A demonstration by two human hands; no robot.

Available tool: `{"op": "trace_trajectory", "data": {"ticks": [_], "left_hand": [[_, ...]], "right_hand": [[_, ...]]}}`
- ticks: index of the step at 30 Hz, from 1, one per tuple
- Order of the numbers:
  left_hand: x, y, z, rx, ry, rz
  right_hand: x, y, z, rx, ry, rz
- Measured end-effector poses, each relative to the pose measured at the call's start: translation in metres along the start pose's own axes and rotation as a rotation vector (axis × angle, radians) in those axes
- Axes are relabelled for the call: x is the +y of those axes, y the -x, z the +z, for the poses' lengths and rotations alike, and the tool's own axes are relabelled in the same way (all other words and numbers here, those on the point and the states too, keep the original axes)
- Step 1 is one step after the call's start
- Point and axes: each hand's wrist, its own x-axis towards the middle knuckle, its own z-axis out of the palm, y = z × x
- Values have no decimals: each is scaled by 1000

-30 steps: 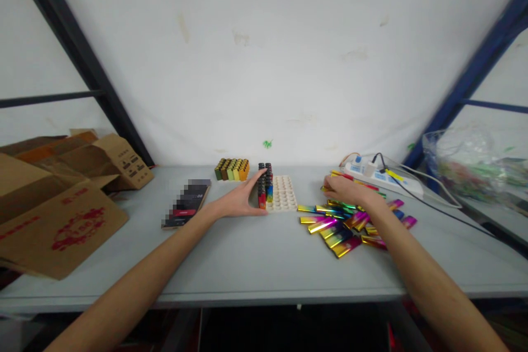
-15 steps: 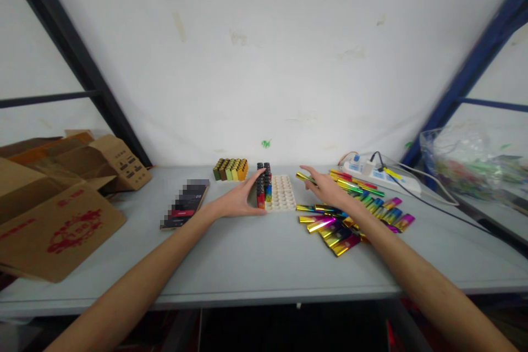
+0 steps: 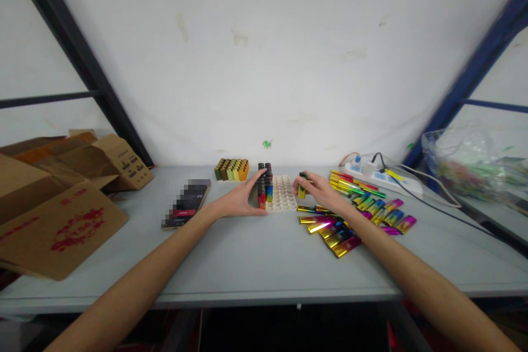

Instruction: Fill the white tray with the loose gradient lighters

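Note:
A white tray (image 3: 282,194) with rows of round holes lies in the middle of the table. Along its left side stand rows of lighters (image 3: 265,192) with dark tops and shiny red and blue bodies. My left hand (image 3: 241,198) spans these rows, thumb at the front and fingers at the back, bracing them. Right of the tray, my right hand (image 3: 319,190) pinches a yellow-green lighter (image 3: 302,191) held upright, its dark end upward. Under my right forearm spreads a pile of loose shiny lighters (image 3: 340,236) in gold, purple, green and blue.
Behind my left hand stands a block of green, yellow and orange lighters (image 3: 231,169). A dark box, partly pixelated (image 3: 192,203), lies at left beside brown cardboard boxes (image 3: 82,225). At back right are a white power strip (image 3: 383,177) with cables and a clear plastic bag (image 3: 466,157).
My right hand has turned the lighter from lying nearly level to upright, near the tray's right edge. My left hand keeps its place around the rows.

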Motion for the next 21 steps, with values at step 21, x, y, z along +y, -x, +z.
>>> {"op": "trace_trajectory", "data": {"ticks": [21], "left_hand": [[3, 0, -1, -1, 26, 10]], "right_hand": [[-9, 4, 26, 238, 159, 117]]}}
